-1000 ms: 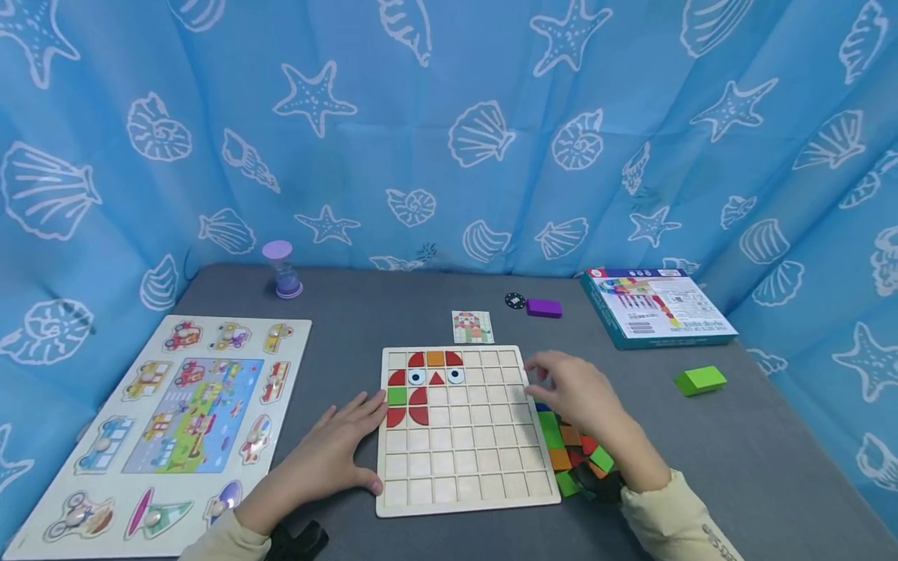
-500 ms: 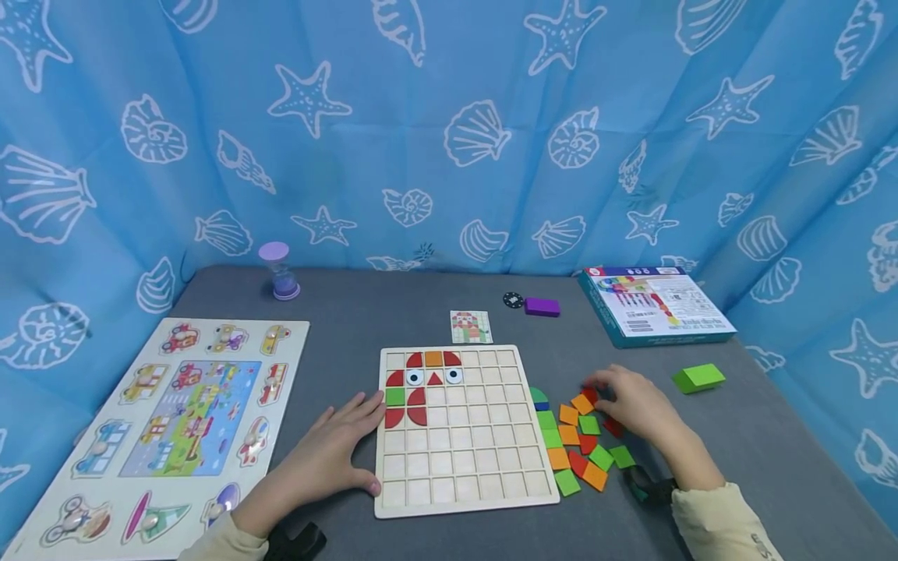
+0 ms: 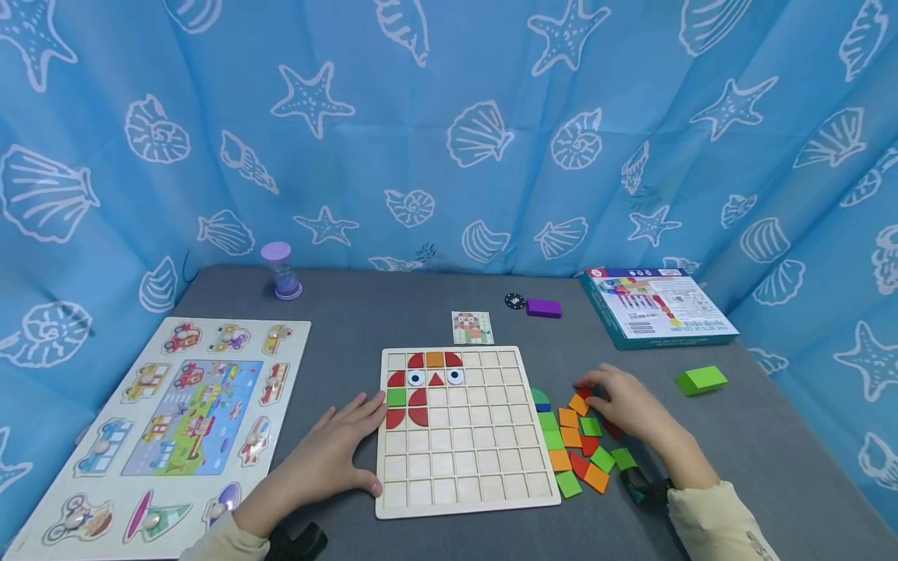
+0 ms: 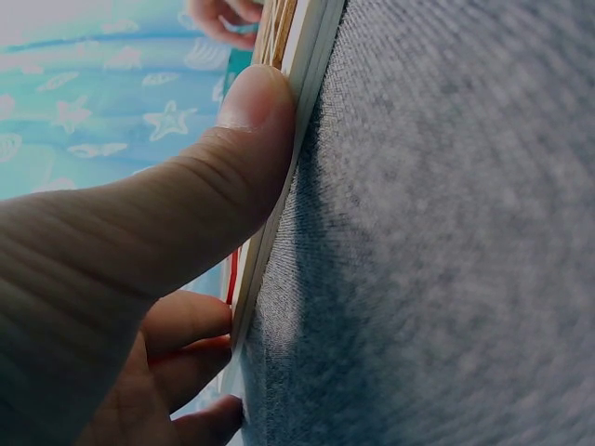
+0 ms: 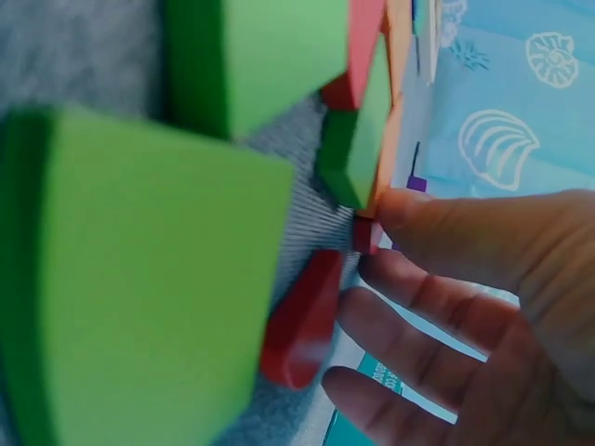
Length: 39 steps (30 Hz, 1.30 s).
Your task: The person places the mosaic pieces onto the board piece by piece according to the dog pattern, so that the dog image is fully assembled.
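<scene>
A wooden grid board [image 3: 480, 453] lies in front of me, with red pieces, a green square, an orange square and two eye tiles in its upper left cells. My left hand [image 3: 331, 450] rests along its left edge, fingers spread, the thumb [image 4: 256, 98] against its side in the left wrist view. Right of the board is a group of loose green, orange and red pieces. At its far end my right hand [image 3: 627, 401] pinches a small red piece [image 5: 364, 235] between thumb and index finger; its full shape is hidden. Another red piece [image 5: 305, 325] lies below the other fingers.
A small pattern card [image 3: 472, 328] lies behind the board. A vehicle puzzle board [image 3: 295, 343] is at left, an hourglass [image 3: 286, 276] behind it. Further right are a purple block [image 3: 543, 308], a flat box [image 3: 659, 312] and a green block [image 3: 701, 380].
My right hand has moved from the board's right edge out to the loose pieces, then shifted slightly left with the red piece and a neighbouring orange one. The left hand stays put.
</scene>
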Tool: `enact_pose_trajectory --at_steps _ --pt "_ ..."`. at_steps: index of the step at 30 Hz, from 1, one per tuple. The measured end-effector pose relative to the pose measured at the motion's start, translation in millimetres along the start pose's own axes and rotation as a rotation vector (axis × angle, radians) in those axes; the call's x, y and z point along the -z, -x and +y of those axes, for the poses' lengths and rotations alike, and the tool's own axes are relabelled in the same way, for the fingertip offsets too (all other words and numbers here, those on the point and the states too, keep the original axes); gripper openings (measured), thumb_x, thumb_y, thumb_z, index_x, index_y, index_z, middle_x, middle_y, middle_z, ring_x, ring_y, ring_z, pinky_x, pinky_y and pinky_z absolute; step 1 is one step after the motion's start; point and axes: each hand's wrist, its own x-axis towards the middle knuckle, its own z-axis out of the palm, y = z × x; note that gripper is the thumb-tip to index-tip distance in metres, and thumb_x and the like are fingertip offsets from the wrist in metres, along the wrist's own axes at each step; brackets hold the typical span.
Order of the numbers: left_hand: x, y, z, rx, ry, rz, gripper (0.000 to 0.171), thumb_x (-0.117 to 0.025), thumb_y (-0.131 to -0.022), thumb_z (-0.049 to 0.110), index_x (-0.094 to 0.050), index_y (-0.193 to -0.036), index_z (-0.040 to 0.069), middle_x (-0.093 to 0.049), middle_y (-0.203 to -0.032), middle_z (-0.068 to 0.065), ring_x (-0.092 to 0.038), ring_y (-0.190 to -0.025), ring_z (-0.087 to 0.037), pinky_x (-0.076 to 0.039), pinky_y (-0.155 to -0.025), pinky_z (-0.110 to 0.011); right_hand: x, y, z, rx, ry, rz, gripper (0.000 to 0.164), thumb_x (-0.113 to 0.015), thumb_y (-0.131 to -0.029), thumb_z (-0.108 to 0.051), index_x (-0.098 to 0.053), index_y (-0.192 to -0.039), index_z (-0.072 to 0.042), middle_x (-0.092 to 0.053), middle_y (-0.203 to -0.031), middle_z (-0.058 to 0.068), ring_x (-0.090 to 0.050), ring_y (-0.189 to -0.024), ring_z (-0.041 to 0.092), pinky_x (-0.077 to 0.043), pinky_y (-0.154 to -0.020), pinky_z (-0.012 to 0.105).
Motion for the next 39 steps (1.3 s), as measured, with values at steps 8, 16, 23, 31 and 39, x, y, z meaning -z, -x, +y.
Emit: enact_pose_trajectory --at_steps 8,16,23,31,39 --pt "-0.1 -0.1 0.0 -0.003 0.007 -0.003 0.101 -0.076 -0.054 0.051 -0.035 -0.137 0.012 -0.023 -0.146 0.002 -0.016 -0.135 -0.026 -0.014 -0.099 -0.061 0 -11 7 -0.064 0.032 0.001 0.021 -0.064 -0.079 -0.008 -0.065 -0.100 -0.006 -0.058 -0.089 0.005 -0.051 -0.078 0.019 -0.047 -0.071 0.041" --pt "0.4 0.7 0.3 -0.002 0.011 0.000 0.101 -0.076 -0.054 0.051 -0.035 -0.137 0.011 -0.024 -0.146 0.000 -0.016 -0.135 -0.027 -0.013 -0.099 -0.061 3 -15 10 -0.131 0.035 -0.027 0.027 -0.067 -0.078 -0.017 -0.064 -0.102 -0.004 -0.058 -0.089 0.008 -0.051 -0.076 0.020 -0.047 -0.068 0.040" --pt "0.5 0.7 1.1 0.002 0.014 -0.002 0.101 -0.076 -0.054 0.051 -0.035 -0.137 0.012 -0.023 -0.146 0.001 -0.016 -0.135 -0.026 -0.013 -0.099 -0.061 7 -20 -4 -0.169 0.050 -0.033 0.023 -0.066 -0.077 -0.015 -0.062 -0.096 -0.004 -0.059 -0.085 0.006 -0.049 -0.070 0.018 -0.047 -0.063 0.035" --pt "0.7 0.8 0.8 0.010 0.015 -0.003 0.101 -0.076 -0.054 0.050 -0.034 -0.137 0.012 -0.023 -0.146 0.002 -0.016 -0.135 -0.026 -0.013 -0.100 -0.061 -10 -38 -80 -0.030 0.081 -0.011 0.020 -0.070 -0.073 -0.021 -0.063 -0.090 -0.012 -0.057 -0.077 -0.002 -0.048 -0.065 0.013 -0.043 -0.058 0.027" --pt "2.1 0.8 1.3 -0.011 0.002 0.012 0.102 -0.075 -0.053 0.052 -0.036 -0.136 0.009 -0.025 -0.145 -0.001 -0.017 -0.134 -0.028 -0.013 -0.099 -0.062 -40 -56 -150 0.141 0.143 -0.015 0.013 -0.070 -0.072 -0.020 -0.063 -0.082 -0.015 -0.054 -0.068 -0.007 -0.045 -0.058 0.009 -0.038 -0.051 0.023"
